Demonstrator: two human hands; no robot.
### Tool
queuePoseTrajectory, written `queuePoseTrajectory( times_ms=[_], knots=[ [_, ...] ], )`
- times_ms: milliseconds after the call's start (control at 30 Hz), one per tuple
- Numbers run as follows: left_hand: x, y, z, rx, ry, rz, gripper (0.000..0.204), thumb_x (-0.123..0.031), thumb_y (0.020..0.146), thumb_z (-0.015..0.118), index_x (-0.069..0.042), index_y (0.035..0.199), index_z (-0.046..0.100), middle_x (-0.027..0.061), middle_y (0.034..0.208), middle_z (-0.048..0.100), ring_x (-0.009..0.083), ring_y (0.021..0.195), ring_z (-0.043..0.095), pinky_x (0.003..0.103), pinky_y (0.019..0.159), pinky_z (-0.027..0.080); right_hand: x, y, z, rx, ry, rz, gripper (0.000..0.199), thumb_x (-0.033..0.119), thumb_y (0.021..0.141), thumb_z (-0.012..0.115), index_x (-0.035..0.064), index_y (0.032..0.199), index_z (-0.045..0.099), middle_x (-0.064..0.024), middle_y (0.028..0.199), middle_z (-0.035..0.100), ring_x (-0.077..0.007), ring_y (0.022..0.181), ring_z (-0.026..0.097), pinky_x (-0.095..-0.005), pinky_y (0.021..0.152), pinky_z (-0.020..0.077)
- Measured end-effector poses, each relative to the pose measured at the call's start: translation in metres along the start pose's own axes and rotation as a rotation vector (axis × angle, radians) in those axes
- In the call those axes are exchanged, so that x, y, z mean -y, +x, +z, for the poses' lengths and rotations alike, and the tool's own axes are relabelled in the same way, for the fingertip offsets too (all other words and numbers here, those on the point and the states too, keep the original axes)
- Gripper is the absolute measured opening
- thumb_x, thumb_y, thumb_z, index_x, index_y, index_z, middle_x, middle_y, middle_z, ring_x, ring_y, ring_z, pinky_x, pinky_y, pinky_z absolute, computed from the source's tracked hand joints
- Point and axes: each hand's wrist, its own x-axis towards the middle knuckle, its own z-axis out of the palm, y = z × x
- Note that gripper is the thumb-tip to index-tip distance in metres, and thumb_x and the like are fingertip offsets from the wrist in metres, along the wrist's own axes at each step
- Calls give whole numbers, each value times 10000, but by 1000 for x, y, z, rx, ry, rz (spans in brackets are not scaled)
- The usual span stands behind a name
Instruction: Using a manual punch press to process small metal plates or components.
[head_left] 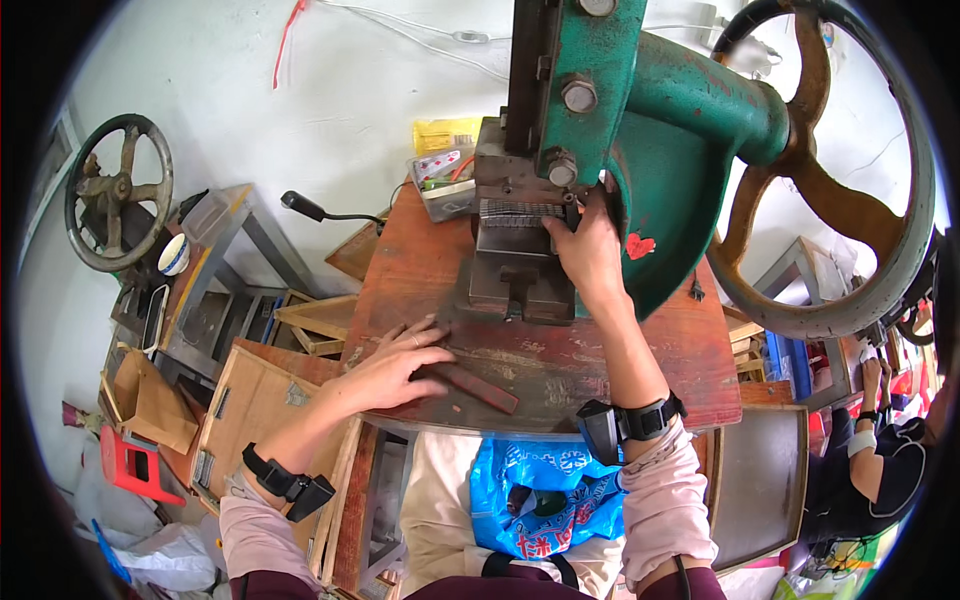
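Note:
My right hand (588, 248) reaches under the ram of a green hand-wheel press (690, 190). Its thumb touches the dark metal die block (515, 240), at the right end of a row of thin ridged metal pieces (520, 213). The forefinger stretches up past the block's right side, apart from the thumb; the other fingers are mostly hidden. My left hand (400, 366) lies open on the reddish wooden worktable (610, 350), fingers spread. Beside its fingertips rests a flat reddish-brown strip (475, 388), which I cannot see it gripping.
A clear box (447, 200) of small items stands left of the press. The large handwheel (810, 170) rises at the right. A blue plastic bag (545, 495) lies on my lap. Wooden trays (270, 400) and a red stool (138, 467) are at left. Another person (890, 460) works at far right.

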Motion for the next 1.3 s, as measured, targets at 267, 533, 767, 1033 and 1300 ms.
queuePoseTrajectory(
  times_ms=[267,533,767,1033,1300],
  knots=[
    [-5,69,-53,-549,-142,-157,304,-218,846,644,-23,1069,576,157,911,597,320,853,603,371,742,475,-1,2,-3,-16,-97,-16,619,66,756,688,-68,1277,381,-276,1231,483,-423,1179,443,-433,997,365],
    [5,133,-57,-468,-42,-402,584,-392,703,763,-45,1134,575,198,1122,575,327,995,570,379,843,458,15,-64,-61,172,-1,-109,516,105,830,611,-78,1263,397,-287,1245,446,-424,1146,466,-439,944,405],
    [-19,139,-46,-277,91,-583,600,-527,792,620,-112,1221,569,180,1339,428,391,1259,292,586,966,263,11,-93,-155,218,-218,-224,461,126,828,632,-24,1233,473,-248,1199,498,-411,1110,503,-426,912,436],
    [-17,137,-43,-379,56,-585,612,-521,783,632,-125,1244,560,204,1308,447,393,1239,315,584,981,246,62,-81,-222,110,-352,-369,307,33,813,633,-22,1111,583,-201,1168,553,-360,1069,565,-397,911,455],
    [-11,128,-45,-344,103,-633,595,-554,784,607,-175,1242,572,219,1281,458,407,1229,313,584,964,252,102,7,-278,-638,-886,-872,232,166,861,641,7,1030,637,-151,1069,639,-257,997,624,-371,831,496]
  ],
)
